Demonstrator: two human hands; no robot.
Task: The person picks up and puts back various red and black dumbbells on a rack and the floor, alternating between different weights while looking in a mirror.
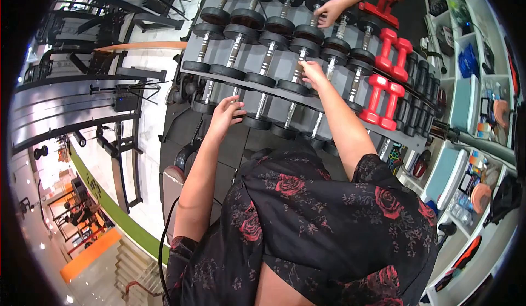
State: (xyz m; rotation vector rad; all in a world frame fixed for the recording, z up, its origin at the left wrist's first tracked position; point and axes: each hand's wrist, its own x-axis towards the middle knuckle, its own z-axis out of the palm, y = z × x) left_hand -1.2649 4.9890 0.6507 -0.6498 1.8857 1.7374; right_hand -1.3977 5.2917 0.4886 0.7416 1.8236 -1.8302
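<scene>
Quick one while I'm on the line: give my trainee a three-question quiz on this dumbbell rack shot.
1. True or false: the person's right hand rests on the handle of a black dumbbell on the rack.
2. Multiple choice: what colour are the small dumbbells at the rack's right end? A) red B) blue C) yellow
3. Short answer: besides the person's left hand and right hand, whose hand is at the rack, and where?

Key:
1. True.
2. A.
3. Another person's hand, reaching in from the top of the picture onto a dumbbell in the far row.
</scene>
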